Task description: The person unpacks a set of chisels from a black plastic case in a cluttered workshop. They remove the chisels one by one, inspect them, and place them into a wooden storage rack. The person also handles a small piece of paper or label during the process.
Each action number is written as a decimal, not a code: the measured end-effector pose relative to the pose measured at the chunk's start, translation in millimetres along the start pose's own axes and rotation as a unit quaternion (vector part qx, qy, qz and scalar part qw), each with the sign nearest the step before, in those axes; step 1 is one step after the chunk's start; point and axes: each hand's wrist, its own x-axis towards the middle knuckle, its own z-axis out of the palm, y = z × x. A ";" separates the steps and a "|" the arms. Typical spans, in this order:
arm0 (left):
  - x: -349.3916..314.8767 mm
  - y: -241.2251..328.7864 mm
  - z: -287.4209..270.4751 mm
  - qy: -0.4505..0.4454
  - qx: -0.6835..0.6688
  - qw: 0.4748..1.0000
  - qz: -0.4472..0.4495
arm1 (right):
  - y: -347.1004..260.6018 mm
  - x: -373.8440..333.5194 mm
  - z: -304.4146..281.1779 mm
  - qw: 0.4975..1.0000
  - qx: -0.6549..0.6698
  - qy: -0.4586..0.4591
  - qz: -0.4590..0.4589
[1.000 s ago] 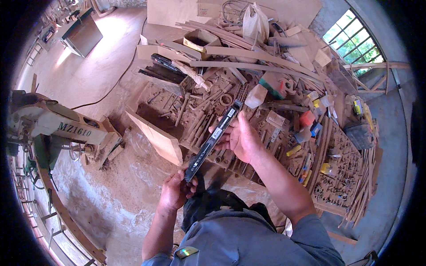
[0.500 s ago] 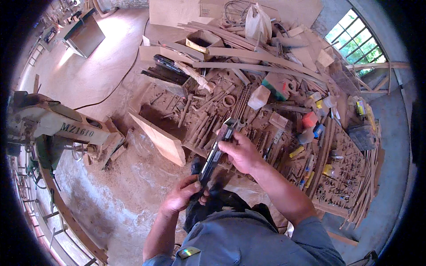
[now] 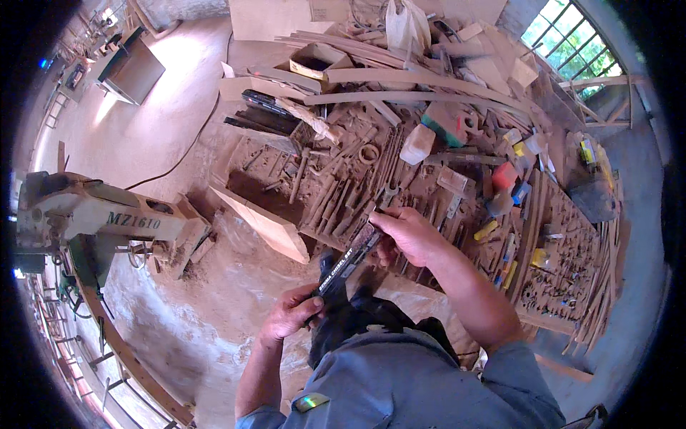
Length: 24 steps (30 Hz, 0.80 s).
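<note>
Over the person's lap, just short of the bench (image 3: 547, 322), a long slim black box (image 3: 348, 263) slants up to the right. Both hands on it, apart from each other: left hand (image 3: 291, 313) clamped on the low end, right hand (image 3: 410, 232) pinching the high end, thumb on top. Writing: pale capital lettering runs along the box side, partly readable; dark letters and digits on the cream machine arm (image 3: 100, 209) at left, clear. Small print on the cardboard sheet (image 3: 275, 18) at top, too small to read.

Hard to see: both box ends covered by fingers, left fingertips mostly behind it. White plastic bag (image 3: 408, 30) cut off at top edge, window (image 3: 575, 43) cut off too. Small dusty bits at bench right, can't sort out.

Vs. one second ago: right palm was open under the box, white labels showing; now it grips the end and the lettered side shows. Box sits turned. Bench clutter looks unchanged.
</note>
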 end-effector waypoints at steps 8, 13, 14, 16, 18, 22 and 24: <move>-12.3 40.6 10.6 0.170 0.474 0.841 0.195 | 29.0 0.7 -11.2 0.991 0.131 0.001 0.011; -22.7 81.2 7.4 0.138 0.568 0.794 0.164 | 53.2 1.1 -20.6 0.989 0.101 -0.097 -0.037; -23.3 84.7 5.8 0.131 0.575 0.791 0.164 | 54.8 0.4 -21.8 0.992 0.068 -0.096 -0.040; -26.5 91.8 4.4 0.123 0.589 0.782 0.165 | 52.4 -1.9 -24.3 0.995 -0.040 -0.083 -0.024; -26.2 98.1 4.8 0.113 0.599 0.775 0.167 | 50.8 -6.4 -23.1 0.995 -0.048 -0.082 -0.029; -21.9 102.2 4.7 0.077 0.585 0.792 0.159 | 41.9 -15.7 -25.7 0.968 -0.240 -0.060 -0.038; -21.1 104.8 7.3 0.069 0.585 0.796 0.139 | 38.8 -19.0 -26.5 0.954 -0.289 -0.061 -0.055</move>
